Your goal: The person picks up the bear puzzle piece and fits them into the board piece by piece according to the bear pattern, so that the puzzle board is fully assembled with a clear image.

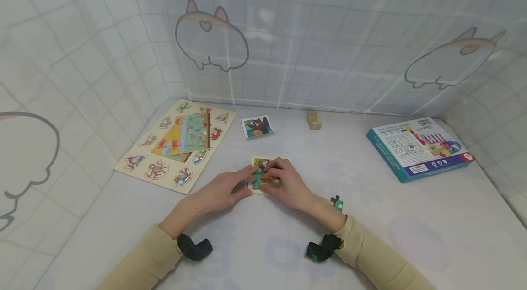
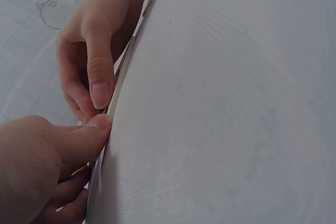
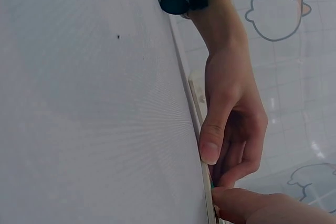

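Observation:
A small wooden jigsaw puzzle board (image 1: pixel 258 161) with a colourful picture lies flat in front of me, partly hidden by both hands. My left hand (image 1: pixel 222 191) rests at its left side, fingers reaching over the picture and thumb at the near-left corner. Over the right part of the board, the curled fingers of my right hand (image 1: pixel 288 185) pinch a puzzle piece (image 1: pixel 264 179) that is mostly hidden. In the left wrist view the right thumb (image 2: pixel 100 90) points down at the board's edge. A loose puzzle piece (image 1: pixel 337 204), brown and green, lies beside my right forearm.
Behind the board lies a bear picture card (image 1: pixel 257 127). Farther right stands a small wooden block (image 1: pixel 314 120). At the left is a large animal board (image 1: pixel 164 180) with picture boards on it. A teal-edged toy box (image 1: pixel 420 148) lies at the right. Patterned walls enclose the table.

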### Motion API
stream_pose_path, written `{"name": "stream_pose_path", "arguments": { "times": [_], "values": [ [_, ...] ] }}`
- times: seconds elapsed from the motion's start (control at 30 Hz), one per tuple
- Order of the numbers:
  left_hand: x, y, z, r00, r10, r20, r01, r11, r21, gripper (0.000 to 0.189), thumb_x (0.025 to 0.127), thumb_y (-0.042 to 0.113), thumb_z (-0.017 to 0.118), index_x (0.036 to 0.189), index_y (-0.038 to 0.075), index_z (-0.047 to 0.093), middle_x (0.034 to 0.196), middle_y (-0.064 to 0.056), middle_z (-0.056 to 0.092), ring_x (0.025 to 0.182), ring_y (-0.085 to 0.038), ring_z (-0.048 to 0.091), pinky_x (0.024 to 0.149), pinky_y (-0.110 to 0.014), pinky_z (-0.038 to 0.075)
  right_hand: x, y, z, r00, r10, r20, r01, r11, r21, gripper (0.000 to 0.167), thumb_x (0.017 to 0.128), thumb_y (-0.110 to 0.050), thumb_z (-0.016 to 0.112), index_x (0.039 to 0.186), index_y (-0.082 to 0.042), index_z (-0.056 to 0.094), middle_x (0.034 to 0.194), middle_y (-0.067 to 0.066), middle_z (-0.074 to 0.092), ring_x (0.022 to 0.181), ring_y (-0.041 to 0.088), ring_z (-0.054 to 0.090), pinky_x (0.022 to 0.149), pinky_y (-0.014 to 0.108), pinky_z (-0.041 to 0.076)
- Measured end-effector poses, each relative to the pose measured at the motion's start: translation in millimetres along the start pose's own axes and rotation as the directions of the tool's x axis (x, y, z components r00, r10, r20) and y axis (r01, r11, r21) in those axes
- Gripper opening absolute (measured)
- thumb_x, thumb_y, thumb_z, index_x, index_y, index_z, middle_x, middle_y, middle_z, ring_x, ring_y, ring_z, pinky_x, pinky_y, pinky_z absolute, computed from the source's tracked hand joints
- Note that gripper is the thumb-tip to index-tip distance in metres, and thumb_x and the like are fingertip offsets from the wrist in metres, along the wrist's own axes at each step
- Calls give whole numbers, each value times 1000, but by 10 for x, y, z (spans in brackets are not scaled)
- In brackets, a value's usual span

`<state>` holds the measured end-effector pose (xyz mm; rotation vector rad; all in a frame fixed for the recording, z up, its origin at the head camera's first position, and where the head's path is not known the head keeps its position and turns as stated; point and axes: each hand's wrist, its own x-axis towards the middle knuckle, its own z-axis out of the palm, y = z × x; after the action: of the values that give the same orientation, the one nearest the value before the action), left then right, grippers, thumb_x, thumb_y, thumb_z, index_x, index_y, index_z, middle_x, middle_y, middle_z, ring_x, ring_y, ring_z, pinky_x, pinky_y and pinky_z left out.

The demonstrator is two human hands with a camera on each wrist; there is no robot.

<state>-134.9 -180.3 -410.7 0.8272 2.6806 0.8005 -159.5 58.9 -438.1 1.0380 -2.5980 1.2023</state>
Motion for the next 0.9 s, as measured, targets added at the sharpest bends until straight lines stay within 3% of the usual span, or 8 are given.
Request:
{"name": "stream_pose_path", "arguments": {
  "times": [0.2,0.43,0.57,0.73,0.9],
  "values": [
    [7,-1,1,1000,17,-11,-17,1000,3,60,100,31,62,153,15,41,159,-8,38,142,-25,44,114,-47,41,1,1,-11,1000,-16,6,16,1000,18,13,84,-18,82,94,-9,80,110,4,61,105,19,51,91,36,49],
    [17,6,5,1000,27,-15,-27,1000,5,37,99,30,63,133,13,63,160,2,37,147,-21,36,116,-45,38,5,5,-23,1000,-26,9,26,1000,14,9,85,-15,80,93,-10,80,109,5,63,105,20,52,91,37,50],
    [25,17,10,998,57,-18,-56,997,48,42,99,28,63,137,10,61,159,4,39,149,-20,33,117,-44,38,14,-3,-54,1000,-16,4,16,1000,-11,8,87,-11,78,94,-10,80,108,5,65,103,20,55,87,34,52],
    [31,35,16,996,81,-33,-77,991,105,40,99,26,64,136,9,63,155,3,45,145,-19,40,115,-41,40,22,-5,-107,999,38,-17,-39,999,-27,6,87,-7,77,92,-11,78,106,3,65,103,20,56,86,35,52],
    [19,35,23,996,81,-32,-78,992,96,39,100,26,63,136,11,62,155,1,46,144,-21,42,114,-43,41,35,18,-150,998,68,7,-68,997,-37,7,88,-11,78,95,-11,78,108,3,64,105,21,55,91,40,51]
  ]
}}
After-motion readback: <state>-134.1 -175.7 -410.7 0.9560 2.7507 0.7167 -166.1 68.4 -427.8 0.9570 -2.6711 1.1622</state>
